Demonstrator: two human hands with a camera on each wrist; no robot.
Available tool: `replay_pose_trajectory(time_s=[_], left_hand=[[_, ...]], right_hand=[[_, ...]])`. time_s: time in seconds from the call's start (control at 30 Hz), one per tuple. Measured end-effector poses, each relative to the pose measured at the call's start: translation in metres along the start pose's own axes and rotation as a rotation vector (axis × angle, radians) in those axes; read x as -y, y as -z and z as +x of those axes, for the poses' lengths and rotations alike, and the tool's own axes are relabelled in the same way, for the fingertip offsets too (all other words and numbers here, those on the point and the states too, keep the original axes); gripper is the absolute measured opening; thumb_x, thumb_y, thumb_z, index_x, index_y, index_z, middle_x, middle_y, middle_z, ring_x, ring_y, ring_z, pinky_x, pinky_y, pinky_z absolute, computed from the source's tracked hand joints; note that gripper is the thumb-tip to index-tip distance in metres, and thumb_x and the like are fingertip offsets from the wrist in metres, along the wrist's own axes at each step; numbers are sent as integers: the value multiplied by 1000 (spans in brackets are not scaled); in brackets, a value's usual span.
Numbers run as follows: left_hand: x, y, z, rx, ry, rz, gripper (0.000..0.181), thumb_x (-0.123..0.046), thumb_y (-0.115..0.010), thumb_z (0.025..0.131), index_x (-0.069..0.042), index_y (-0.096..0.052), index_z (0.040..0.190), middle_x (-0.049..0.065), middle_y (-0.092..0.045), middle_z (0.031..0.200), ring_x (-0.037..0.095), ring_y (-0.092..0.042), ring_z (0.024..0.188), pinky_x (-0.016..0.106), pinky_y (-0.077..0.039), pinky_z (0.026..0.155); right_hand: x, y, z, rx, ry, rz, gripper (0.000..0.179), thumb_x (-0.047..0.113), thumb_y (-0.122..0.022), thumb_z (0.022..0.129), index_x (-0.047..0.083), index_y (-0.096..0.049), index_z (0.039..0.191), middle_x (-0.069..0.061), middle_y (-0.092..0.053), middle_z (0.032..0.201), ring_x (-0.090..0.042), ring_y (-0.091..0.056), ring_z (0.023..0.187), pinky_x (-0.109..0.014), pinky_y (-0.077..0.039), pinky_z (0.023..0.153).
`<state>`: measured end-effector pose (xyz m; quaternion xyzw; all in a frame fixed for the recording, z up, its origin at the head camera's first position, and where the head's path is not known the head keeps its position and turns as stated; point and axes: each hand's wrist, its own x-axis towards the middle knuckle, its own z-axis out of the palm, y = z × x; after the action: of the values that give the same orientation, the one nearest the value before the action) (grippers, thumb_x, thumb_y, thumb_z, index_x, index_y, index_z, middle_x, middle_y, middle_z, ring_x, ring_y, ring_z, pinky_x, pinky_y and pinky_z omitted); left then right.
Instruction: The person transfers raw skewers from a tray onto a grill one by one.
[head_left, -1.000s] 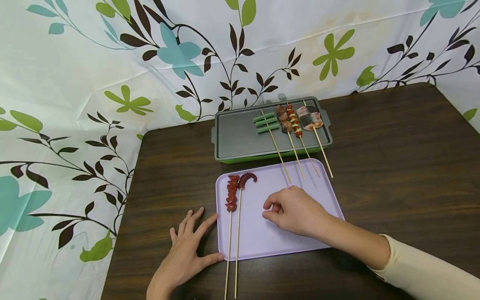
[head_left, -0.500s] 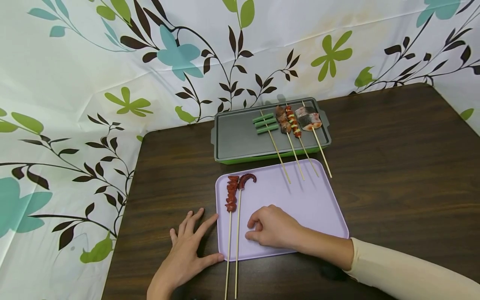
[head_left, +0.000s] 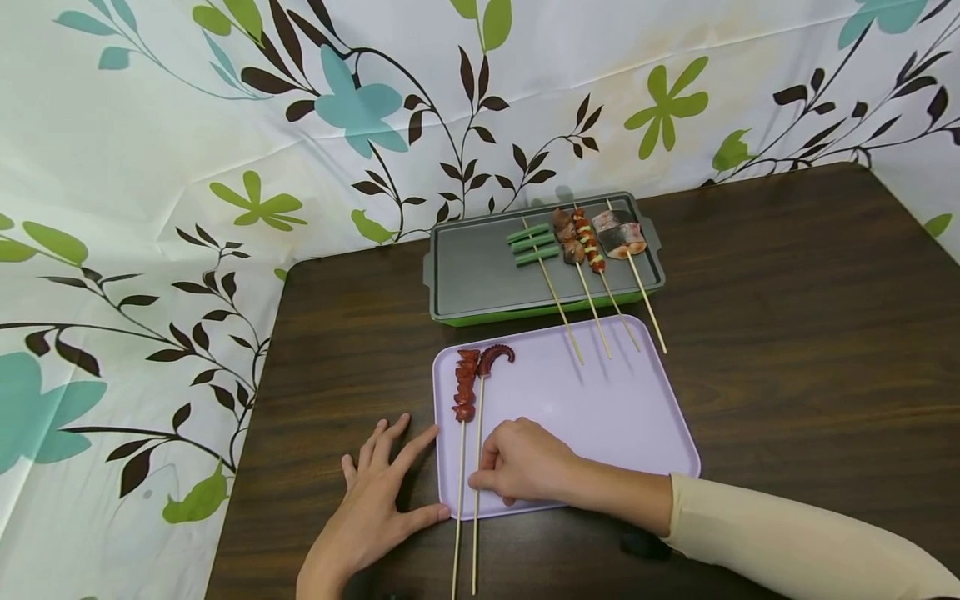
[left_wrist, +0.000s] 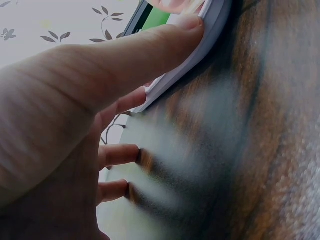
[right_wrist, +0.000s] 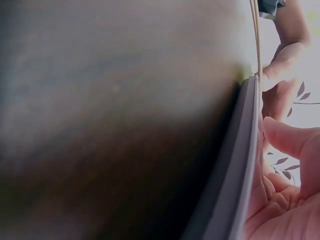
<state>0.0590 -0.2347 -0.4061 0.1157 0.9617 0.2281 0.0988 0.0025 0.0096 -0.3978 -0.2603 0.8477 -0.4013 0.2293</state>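
My right hand (head_left: 528,458) is over the lilac tray (head_left: 615,425), its thumb and curled forefinger pinching the stick of a skewer with an octopus tentacle (head_left: 495,358). Left of it lies a skewer of red meat-like pieces (head_left: 465,387); both sticks run past the tray's near edge. My left hand (head_left: 375,500) is spread at the tray's left side, thumb on the near left corner and forefinger at the left edge. In the left wrist view, the left thumb (left_wrist: 170,42) rests on the tray rim. The right thumb (right_wrist: 285,137) shows beside the rim in the right wrist view.
Behind the tray stands a grey-topped green grill (head_left: 480,271). On its right half lie a green vegetable skewer (head_left: 534,243), two skewers of browned and red pieces (head_left: 588,242) and a fish skewer (head_left: 622,233), their sticks reaching toward the tray. A patterned cloth (head_left: 525,83) hangs behind.
My right hand has moved left and nearer across the tray, onto the tentacle skewer's stick. The left hand and the skewers have stayed in place.
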Motion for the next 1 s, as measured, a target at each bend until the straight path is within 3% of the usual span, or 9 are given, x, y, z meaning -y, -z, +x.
replay_pose_trajectory(time_s=[0.3,0.67,1.0], left_hand=[[-1,-1,1,-3,-4,-1,92,-64,-75,73,-44,-33,151,9,-22,159,45,-9,145,87,-7,89],[-1,0,1,-8,-6,1,92,-64,-75,72,-42,-33,151,9,-23,159,44,-10,145,87,-7,89],[0,-1,0,-12,-2,-2,92,-67,-73,72,-43,-33,151,8,-23,159,43,-9,146,86,-7,90]], right_hand=[[0,-3,3,-15,-18,-20,34,30,-78,81,24,-59,53,18,-48,38,1,-51,44,-21,-40,51],[-8,9,-7,21,-51,-11,31,25,-75,81,24,-60,53,15,-52,40,-2,-53,44,-22,-41,52],[-18,17,-19,43,-110,107,24,15,-71,82,19,-63,60,9,-58,45,-6,-57,42,-23,-41,48]])
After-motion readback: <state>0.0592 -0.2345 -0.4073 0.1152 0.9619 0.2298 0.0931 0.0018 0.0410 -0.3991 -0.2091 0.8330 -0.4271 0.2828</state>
